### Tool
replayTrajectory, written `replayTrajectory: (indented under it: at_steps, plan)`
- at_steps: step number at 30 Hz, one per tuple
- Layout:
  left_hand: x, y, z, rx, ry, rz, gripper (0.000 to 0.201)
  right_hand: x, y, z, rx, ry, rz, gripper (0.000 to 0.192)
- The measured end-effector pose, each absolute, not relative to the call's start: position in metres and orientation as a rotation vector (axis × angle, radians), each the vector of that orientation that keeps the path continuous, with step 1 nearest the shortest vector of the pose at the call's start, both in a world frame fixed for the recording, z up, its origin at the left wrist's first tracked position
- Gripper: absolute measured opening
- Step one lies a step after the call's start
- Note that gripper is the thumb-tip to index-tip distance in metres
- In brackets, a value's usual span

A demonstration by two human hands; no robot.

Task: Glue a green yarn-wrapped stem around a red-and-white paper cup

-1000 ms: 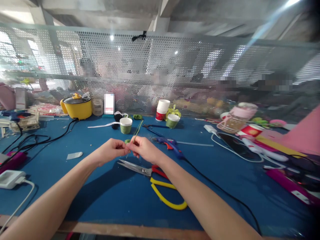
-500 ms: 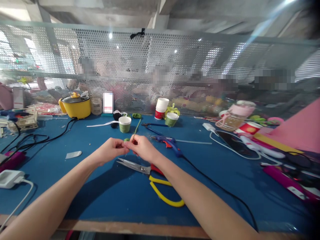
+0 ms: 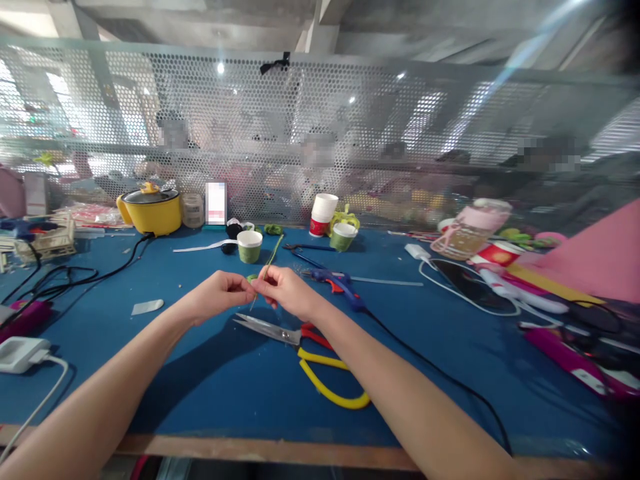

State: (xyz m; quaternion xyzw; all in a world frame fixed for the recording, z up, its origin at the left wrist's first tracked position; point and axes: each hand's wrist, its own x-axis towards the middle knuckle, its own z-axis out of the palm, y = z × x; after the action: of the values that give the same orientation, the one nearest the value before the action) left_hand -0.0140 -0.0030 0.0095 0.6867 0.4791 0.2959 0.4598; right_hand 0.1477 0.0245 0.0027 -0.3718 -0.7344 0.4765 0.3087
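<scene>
1. Left hand (image 3: 220, 293): bare, fingers curled in, tips pinched on a small bit of green tape (image 3: 251, 278) where it meets the stem; held above the table.
2. Right hand (image 3: 285, 291): bare, thumb and forefinger closed on the thin green wire stem (image 3: 270, 260), fingertips touching those of the left hand.
3. Thin green wire stem: straight, slender, tilted up and away from the hands toward the cups; lower end pokes out beneath the fingers.
4. Steel scissors with red and yellow looped handles (image 3: 305, 347): flat on the table just below the hands, blades pointing left.
5. Blue felt-like table covering (image 3: 210, 380): matte, with a wooden front edge.
6. Blue hot-glue gun with black cord (image 3: 340, 285): lying just right of the hands.
7. Green paper cup with white inside (image 3: 249, 247): upright, beyond the hands.
8. Yellow electric pot with glass lid (image 3: 150, 210): far left, plugged in.
9. Writing: none legible.
</scene>
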Motion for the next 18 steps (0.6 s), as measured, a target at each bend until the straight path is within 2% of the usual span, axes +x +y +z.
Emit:
replayTrajectory:
  at_steps: [11,18]
  plan:
    - [-0.0116,-0.0013,0.0037,1.712,1.195,0.788,0.021,0.1446,0.0216,0.0034,-1.071,-1.95,1.091,0.026]
    - [-0.0103,-0.001,0.0028,1.563,1.136,0.749,0.02,0.1448,0.0201,0.0042,-0.915,-1.873,1.336,0.027]
